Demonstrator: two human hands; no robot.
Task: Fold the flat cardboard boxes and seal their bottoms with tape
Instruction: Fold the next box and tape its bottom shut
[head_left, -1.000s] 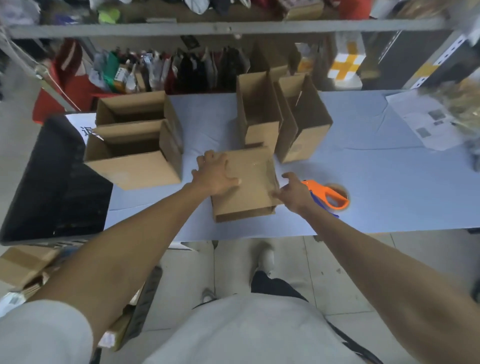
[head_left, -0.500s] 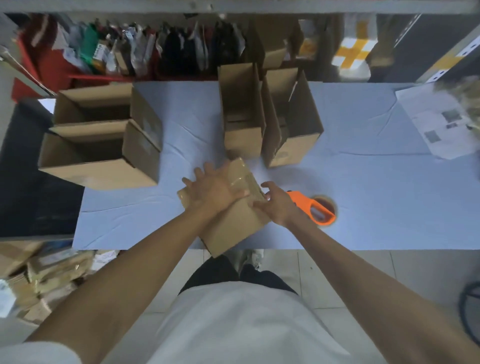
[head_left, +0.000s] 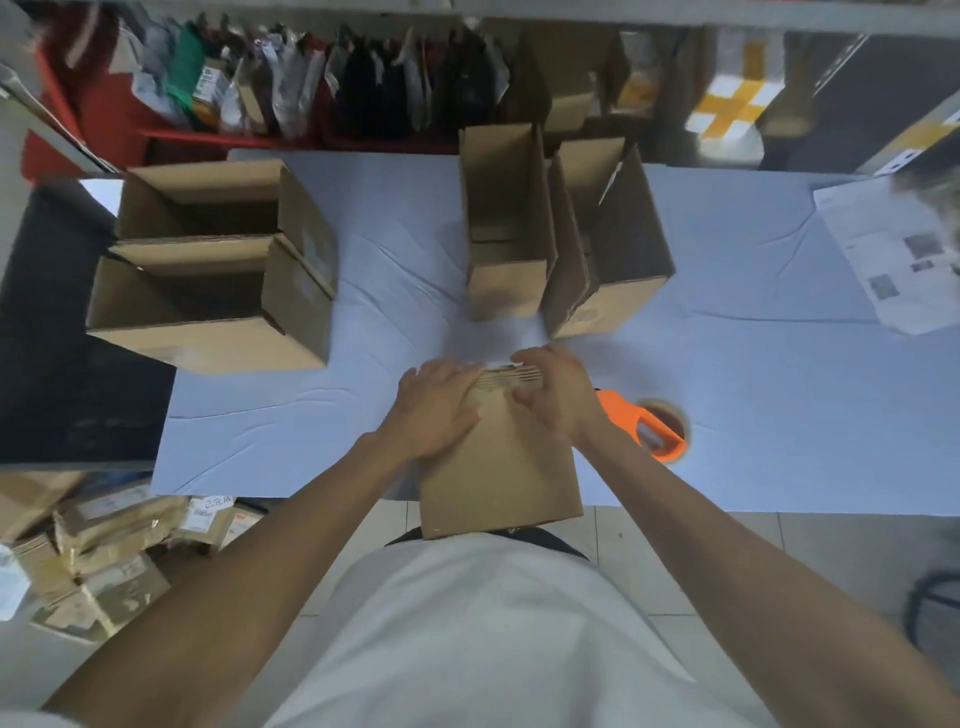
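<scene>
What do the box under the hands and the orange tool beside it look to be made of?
Box: corrugated cardboard, matte brown; fluted layers show at its far edge. Tape dispenser: probably smooth orange plastic, with a brown tape roll; blur leaves details open.

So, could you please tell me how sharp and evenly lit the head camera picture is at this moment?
Head view: light is soft and even, with no hard shadows on the table. Wide-angle bending curves the shelf edge at the top. The shelf goods and the paper sheet at right are smeared; the hands, left and right, and the cardboard box are fairly clear, though soft.
</scene>
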